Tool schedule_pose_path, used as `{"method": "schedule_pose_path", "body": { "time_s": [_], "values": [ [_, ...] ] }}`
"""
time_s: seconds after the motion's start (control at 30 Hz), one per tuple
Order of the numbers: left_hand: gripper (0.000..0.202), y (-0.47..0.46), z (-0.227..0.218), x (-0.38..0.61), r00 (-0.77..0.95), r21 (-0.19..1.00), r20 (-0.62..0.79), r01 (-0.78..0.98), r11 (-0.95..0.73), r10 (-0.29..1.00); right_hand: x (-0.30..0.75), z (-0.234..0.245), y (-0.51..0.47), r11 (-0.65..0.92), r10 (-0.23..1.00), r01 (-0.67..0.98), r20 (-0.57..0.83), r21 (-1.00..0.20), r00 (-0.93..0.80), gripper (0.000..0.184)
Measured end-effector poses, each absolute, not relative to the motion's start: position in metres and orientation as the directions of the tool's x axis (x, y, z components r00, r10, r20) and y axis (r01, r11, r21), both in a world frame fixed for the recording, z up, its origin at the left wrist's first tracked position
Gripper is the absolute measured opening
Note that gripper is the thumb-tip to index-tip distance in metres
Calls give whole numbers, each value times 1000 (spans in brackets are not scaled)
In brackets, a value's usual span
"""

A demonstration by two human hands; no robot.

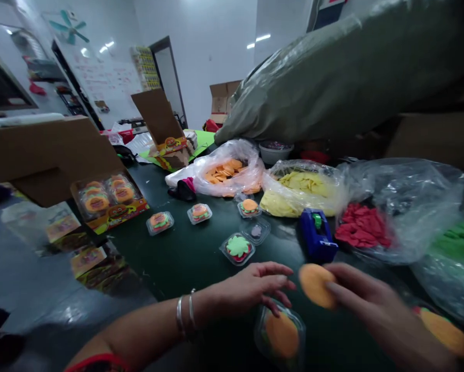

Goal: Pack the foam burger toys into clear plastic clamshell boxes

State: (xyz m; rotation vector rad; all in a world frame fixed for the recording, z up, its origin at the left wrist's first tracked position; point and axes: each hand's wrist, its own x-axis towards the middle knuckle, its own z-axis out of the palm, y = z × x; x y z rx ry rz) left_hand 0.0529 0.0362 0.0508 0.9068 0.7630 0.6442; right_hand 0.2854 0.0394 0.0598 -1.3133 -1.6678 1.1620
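Observation:
My right hand (371, 305) pinches a round orange bun-shaped piece (316, 285) between fingers and thumb, low at the right. My left hand (255, 287) reaches in from the lower left with fingers curled over a small clear plastic tray (280, 333) that holds another orange piece. Two silver bangles sit on my left wrist. More small clear trays with burger-like stacks (160, 221) (200, 212) (249, 207) lie on the dark green table (185, 258). One tray holds a green leafy piece (238, 247).
Clear bags hold orange pieces (226, 170), yellow pieces (305, 188), red pieces (361, 227) and green pieces (454, 243). A blue tape dispenser (316, 235) stands mid-table. A printed carton with filled trays (108, 199) sits left. A large grey bag (351, 77) looms behind.

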Motion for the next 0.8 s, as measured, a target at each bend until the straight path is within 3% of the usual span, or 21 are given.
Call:
{"method": "schedule_pose_path", "body": {
  "time_s": [0.1, 0.23, 0.4, 0.8],
  "values": [
    [39, 46, 40, 25, 404, 949, -230, -110, 296, 885, 220, 57, 60, -37, 901, 204, -121, -978, -416, 27],
    [33, 80, 27, -24, 231, 963, -211, 215, 162, 950, 163, 30, 94, -88, 906, 187, -156, -978, -393, 26],
    [17, 110, 18, -51, 213, 904, -128, 427, 25, 969, 143, 0, 114, -45, 935, 269, -136, -962, -329, 19],
    [27, 133, 6, -55, 253, 752, -38, 644, -139, 967, 156, -16, 121, 33, 957, 423, -94, -906, -276, 11]
  ]
}}
